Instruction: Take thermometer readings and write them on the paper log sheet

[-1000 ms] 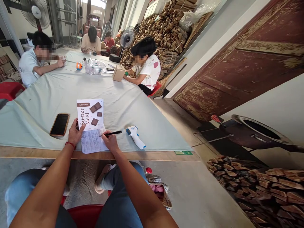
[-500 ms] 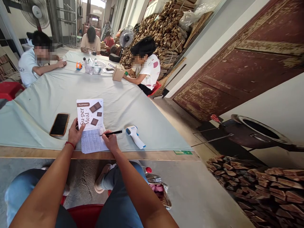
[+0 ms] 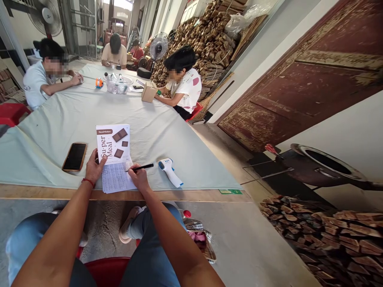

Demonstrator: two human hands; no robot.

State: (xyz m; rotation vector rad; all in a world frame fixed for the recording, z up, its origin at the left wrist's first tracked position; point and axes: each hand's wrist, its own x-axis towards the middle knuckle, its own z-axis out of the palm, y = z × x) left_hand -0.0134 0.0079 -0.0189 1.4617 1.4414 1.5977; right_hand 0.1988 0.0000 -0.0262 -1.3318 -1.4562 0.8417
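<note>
A notebook (image 3: pixel 115 144) with a "Su-per Meal" cover lies near the table's front edge, its cover folded up above a page (image 3: pixel 117 178) full of handwriting. My left hand (image 3: pixel 95 166) grips the notebook at its left side, thumb on top of the cover. In my right hand (image 3: pixel 138 177) is a black pen (image 3: pixel 143 167), held in a writing grip over the page's right side. Whether the tip touches the paper is hidden by my fingers. A smartphone (image 3: pixel 74 157) with a dark screen lies left of my left hand. To the right of the pen rests a white-and-blue infrared thermometer (image 3: pixel 170 172).
A pale cloth covers the table (image 3: pixel 140 109). Farther back stand a clear plastic basket (image 3: pixel 118 87) with bottles, an orange roll (image 3: pixel 99 83) and a cardboard box (image 3: pixel 149 92). Several people sit around the far part. Stacked firewood (image 3: pixel 335 235) and a large dark pot (image 3: pixel 320 167) are at right.
My hands, the notebook and the pen stay nearly in place. At the far left, a person's hands have shifted slightly.
</note>
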